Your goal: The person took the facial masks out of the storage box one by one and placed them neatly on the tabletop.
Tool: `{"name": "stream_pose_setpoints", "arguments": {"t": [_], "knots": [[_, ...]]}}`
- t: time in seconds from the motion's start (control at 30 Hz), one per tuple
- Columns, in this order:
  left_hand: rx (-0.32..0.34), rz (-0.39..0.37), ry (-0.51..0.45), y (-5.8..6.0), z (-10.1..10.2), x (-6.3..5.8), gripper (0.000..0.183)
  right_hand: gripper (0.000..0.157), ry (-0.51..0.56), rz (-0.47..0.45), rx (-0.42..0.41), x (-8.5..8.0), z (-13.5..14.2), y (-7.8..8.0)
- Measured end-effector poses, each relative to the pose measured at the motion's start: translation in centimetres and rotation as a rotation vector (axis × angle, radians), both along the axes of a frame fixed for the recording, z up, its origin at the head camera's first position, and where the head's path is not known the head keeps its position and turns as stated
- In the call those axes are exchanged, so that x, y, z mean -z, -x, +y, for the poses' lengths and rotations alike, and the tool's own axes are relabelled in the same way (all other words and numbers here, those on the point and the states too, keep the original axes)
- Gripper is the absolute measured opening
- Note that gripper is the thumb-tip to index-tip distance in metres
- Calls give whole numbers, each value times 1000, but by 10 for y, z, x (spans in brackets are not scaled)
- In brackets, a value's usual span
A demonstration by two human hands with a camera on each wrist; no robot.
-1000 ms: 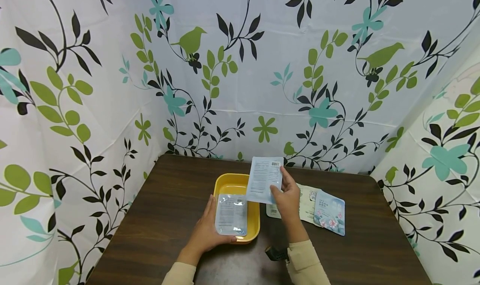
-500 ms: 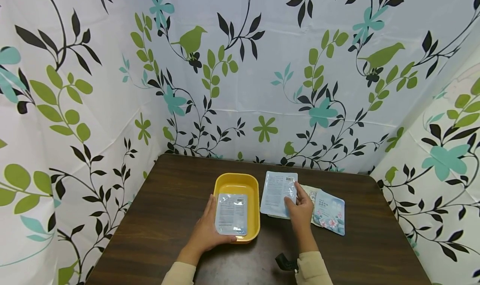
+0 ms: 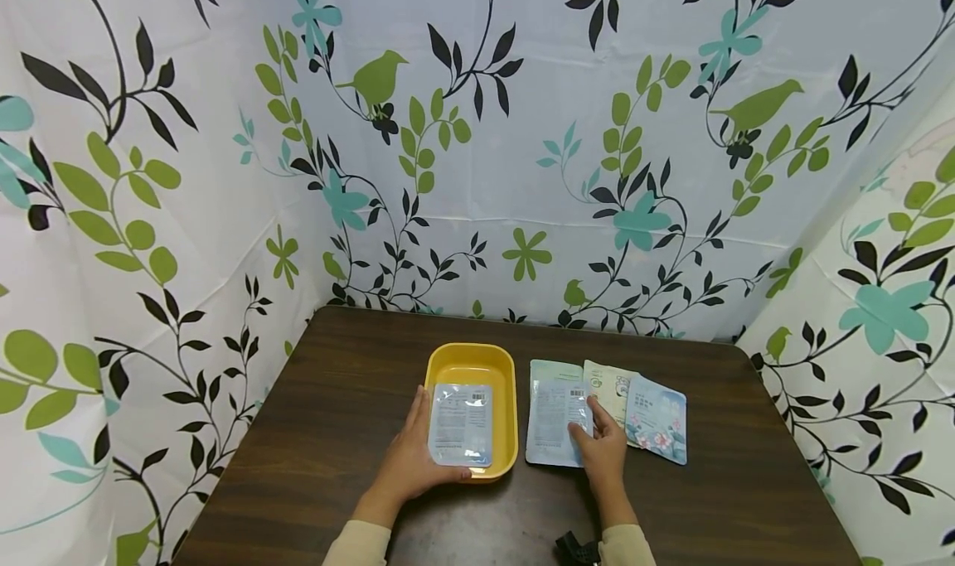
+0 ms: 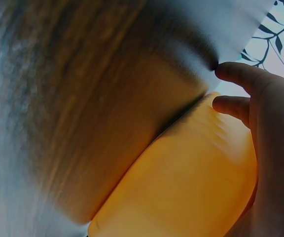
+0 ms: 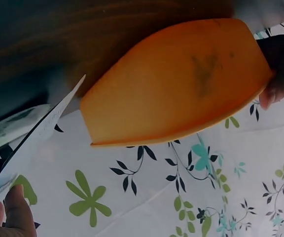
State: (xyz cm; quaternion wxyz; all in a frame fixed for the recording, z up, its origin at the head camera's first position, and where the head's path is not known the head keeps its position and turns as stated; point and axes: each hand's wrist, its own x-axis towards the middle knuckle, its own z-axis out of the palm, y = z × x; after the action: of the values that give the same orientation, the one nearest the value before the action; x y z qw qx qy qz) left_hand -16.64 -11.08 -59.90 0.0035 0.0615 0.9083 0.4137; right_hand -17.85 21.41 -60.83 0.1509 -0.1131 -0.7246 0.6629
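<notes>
A yellow tray [image 3: 504,417] stands on the table in the head view, with a silvery-blue sheet mask packet [image 3: 460,425] in it, printed side up. My left hand [image 3: 414,458] holds the tray's near left corner, fingers along the side and thumb at the front edge. To the right of the tray, my right hand [image 3: 603,450] pinches the right edge of another pale blue sheet mask packet [image 3: 550,423]. That packet covers most of a pale green packet [image 3: 555,370]. In the right wrist view the held packet [image 5: 38,133] is tilted, its edge apart from the tray.
Beside the green packet lie a cream packet [image 3: 610,388] and a blue floral packet [image 3: 656,421], overlapping. The dark wooden table [image 3: 336,384] ends at a patterned curtain [image 3: 477,176] behind and at both sides. A black strap [image 3: 576,548] shows at the right wrist.
My right hand has carried the pale blue packet from over the tray's right edge, rightward and toward me, down over the green packet. The left hand and tray have stayed put.
</notes>
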Motion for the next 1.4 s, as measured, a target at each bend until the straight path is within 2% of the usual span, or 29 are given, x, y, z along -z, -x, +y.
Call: {"name": "stream_pose_setpoints", "arguments": {"t": [0.27,0.33,0.5,0.83,1.03,1.4], "knots": [[4,-13,-7,-1,-1,-1,155,64,-53,-94,-39,11,5,-7],[4,-17,-10,-1,-1,-1,155,64,-122,-97,-38,14,6,-8],[-1,-16,-8,0,0,-2,155,63,-392,-114,-15,19,6,-10],[7,-6,-12,1,0,-3,155,51,-639,-1,31,30,-2,-18],[5,6,-13,1,-2,-1,155,51,-648,1,57,35,-6,-18],[1,2,-14,-1,-1,0,155,49,-623,79,94,36,-6,-19]]}}
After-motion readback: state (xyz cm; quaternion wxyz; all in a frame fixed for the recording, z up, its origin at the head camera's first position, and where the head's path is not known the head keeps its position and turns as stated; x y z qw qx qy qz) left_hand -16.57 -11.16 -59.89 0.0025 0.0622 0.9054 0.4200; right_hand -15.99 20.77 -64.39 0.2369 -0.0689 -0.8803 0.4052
